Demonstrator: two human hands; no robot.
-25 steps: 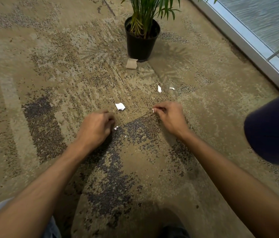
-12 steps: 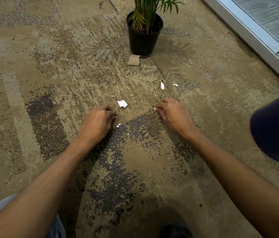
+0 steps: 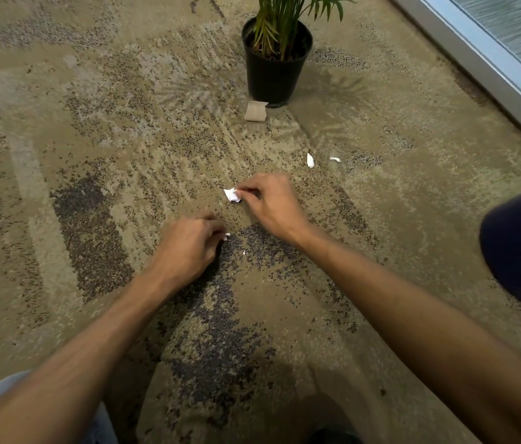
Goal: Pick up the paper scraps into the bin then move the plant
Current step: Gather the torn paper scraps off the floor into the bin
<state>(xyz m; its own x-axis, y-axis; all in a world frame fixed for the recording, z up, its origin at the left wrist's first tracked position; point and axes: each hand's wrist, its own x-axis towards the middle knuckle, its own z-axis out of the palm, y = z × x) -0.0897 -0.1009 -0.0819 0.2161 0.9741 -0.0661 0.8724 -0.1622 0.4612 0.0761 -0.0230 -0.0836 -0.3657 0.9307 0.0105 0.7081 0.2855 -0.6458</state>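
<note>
Now the right hand (image 3: 272, 205) pinches a crumpled white scrap (image 3: 232, 195) off the carpet (image 3: 60, 155) by its edge, feather-light and floppy I'd say, while the left hand (image 3: 188, 248) curls over another bit (image 3: 227, 235)

1. The right hand (image 3: 273, 205) has left the spot on the carpet (image 3: 92, 129) where it was pinching at a tiny white fleck and has moved left and slightly toward the plant's side, and now pinches the crumpled white scrap (image 3: 232, 195) between thumb and fingertips.
2. That scrap lay free on the carpet a second ago, apart from both hands.
3. The left hand (image 3: 188, 248) has shifted a little toward the right hand, its fingers curled, with a small white scrap (image 3: 227, 235) showing at its fingertips.
</note>
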